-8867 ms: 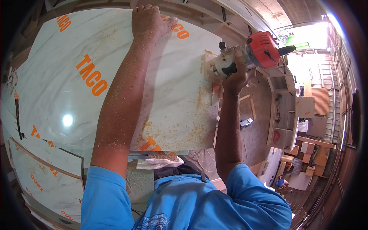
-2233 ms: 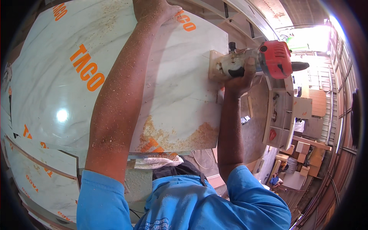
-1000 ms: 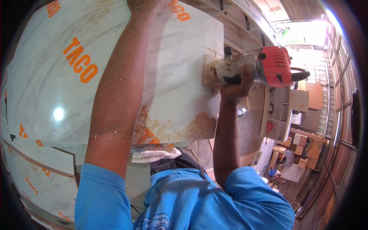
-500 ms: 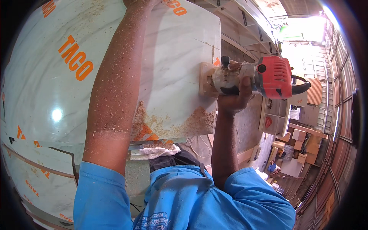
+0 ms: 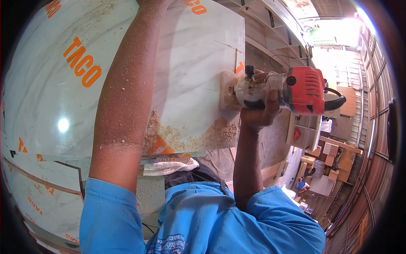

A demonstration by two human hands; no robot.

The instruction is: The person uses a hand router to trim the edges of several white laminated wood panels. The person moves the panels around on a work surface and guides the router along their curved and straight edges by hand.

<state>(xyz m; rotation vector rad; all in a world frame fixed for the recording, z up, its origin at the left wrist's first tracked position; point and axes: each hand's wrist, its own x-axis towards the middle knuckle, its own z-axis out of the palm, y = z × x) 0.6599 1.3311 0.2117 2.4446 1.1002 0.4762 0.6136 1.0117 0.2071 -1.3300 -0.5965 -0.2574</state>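
Note:
My right hand (image 5: pixel 262 112) grips the body of a red and silver handheld router (image 5: pixel 302 89), whose base (image 5: pixel 226 89) rests against the right edge of a white marble-patterned panel (image 5: pixel 190 59) printed with orange lettering. A thin scored line and sawdust mark the panel near that edge. My left hand (image 5: pixel 154 3) is at the top rim of the picture over the panel, fingers out of sight, and that forearm stretches across the sheet. Heaps of wood shavings (image 5: pixel 215 135) lie along the panel's lower part, and a white cloth (image 5: pixel 169 167) sits just below it.
More marble-patterned boards (image 5: pixel 42 199) lie at the lower left. Unfinished cabinet frames (image 5: pixel 304 127) stand right and beyond the panel, with cables on the floor. Wood offcuts (image 5: pixel 332 154) are stacked farther right, where another person (image 5: pixel 301 185) in blue is low down near a corrugated wall.
Over the last seconds the router and my right hand have moved toward me along the panel's edge. My left arm has stayed across the sheet, its hand now nearly out of the picture.

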